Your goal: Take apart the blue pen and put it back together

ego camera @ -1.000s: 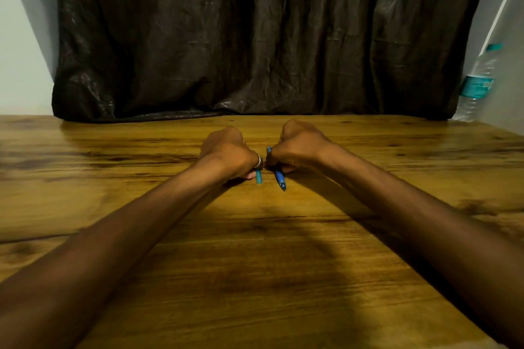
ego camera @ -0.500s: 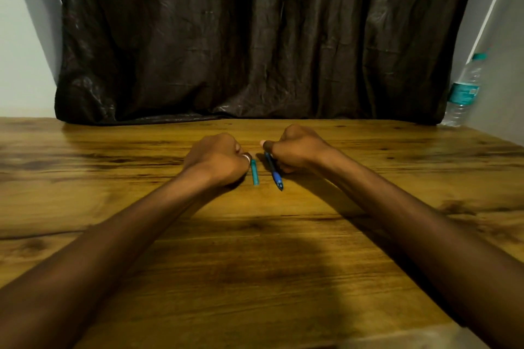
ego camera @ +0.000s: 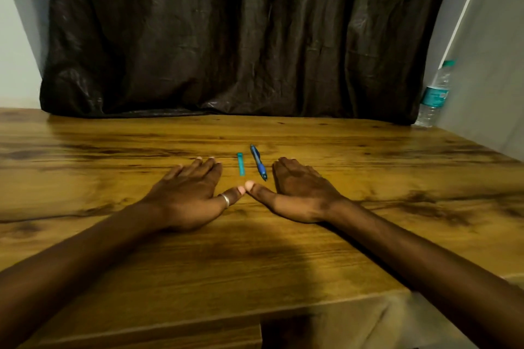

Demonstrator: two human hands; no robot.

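Note:
Two pieces lie side by side on the wooden table, just beyond my thumbs. The teal pen cap is on the left and the dark blue pen on the right, slightly slanted, its tip towards me. My left hand rests flat on the table, palm down, left of the cap, a ring on its thumb. My right hand lies flat to the right of the pen. Both hands hold nothing. The two thumb tips touch in front of the pieces.
A dark crumpled curtain hangs along the table's far edge. A plastic water bottle stands at the far right corner against the wall. The table's near edge runs below my forearms.
Both hands have let go of the cap and pen, opened flat and drawn back towards me. The two pieces now lie free on the table.

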